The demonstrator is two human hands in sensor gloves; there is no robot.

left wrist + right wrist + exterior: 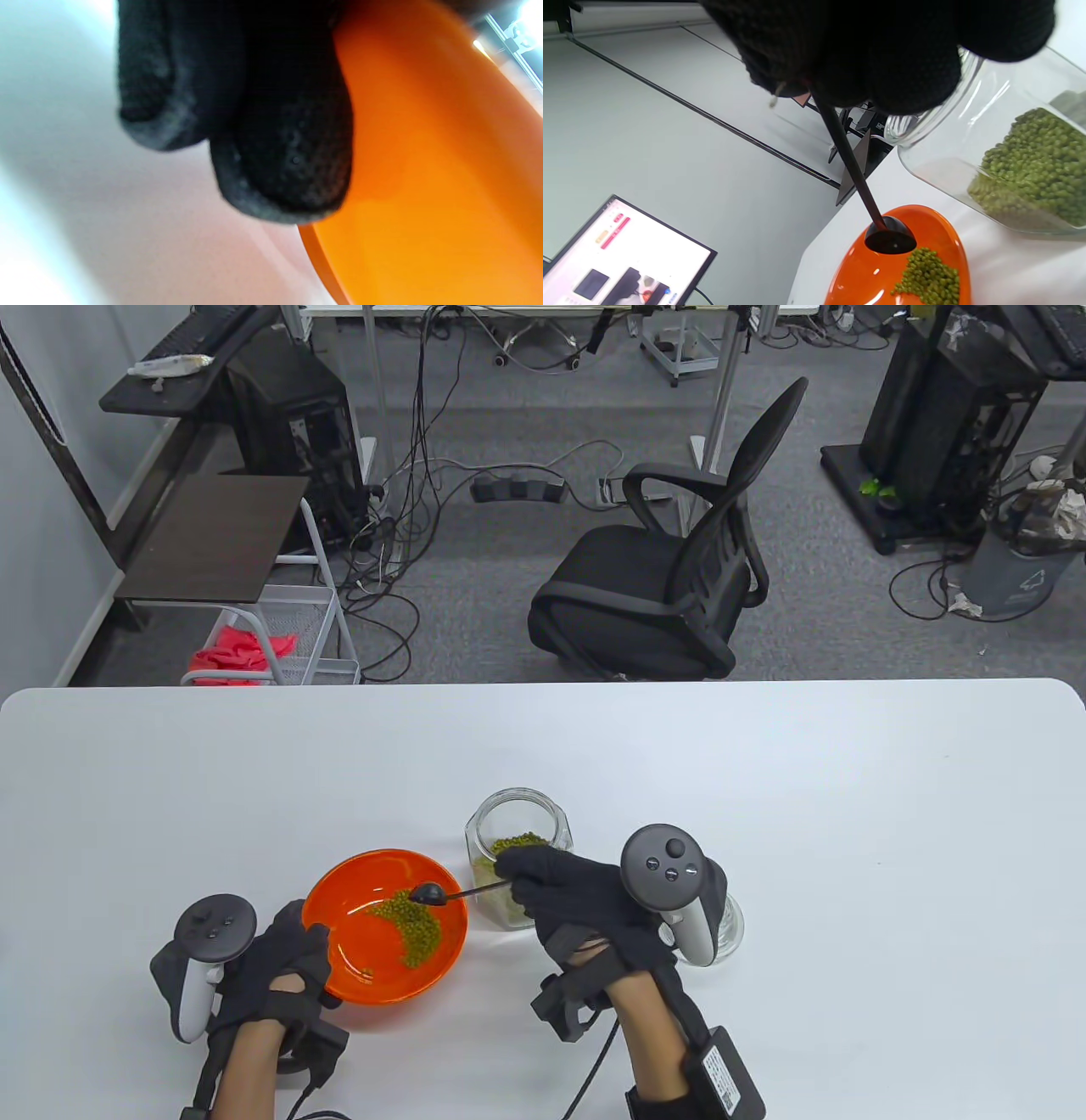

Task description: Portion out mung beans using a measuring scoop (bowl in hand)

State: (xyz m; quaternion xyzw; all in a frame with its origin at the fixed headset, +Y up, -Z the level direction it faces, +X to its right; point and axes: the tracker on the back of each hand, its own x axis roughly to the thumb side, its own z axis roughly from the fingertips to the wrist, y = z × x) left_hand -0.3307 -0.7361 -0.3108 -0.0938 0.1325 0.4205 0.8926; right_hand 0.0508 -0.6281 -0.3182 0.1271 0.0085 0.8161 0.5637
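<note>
An orange bowl (356, 963) holds a curved pile of green mung beans (411, 925). My left hand (284, 963) grips the bowl's near-left rim; its fingers (280, 161) lie against the bowl's outer wall (445, 190). My right hand (564, 891) pinches the thin handle of a black measuring scoop (427, 893), whose head is over the bowl above the beans. In the right wrist view the scoop's cup (890, 240) looks empty, next to the beans (929, 275). A clear glass jar (516, 823) with mung beans (1035, 165) stands just behind my right hand.
A clear glass lid (728, 929) lies on the white table (848, 831) under my right wrist. A black office chair (662, 577) stands beyond the table's far edge. A monitor (623, 258) shows in the right wrist view.
</note>
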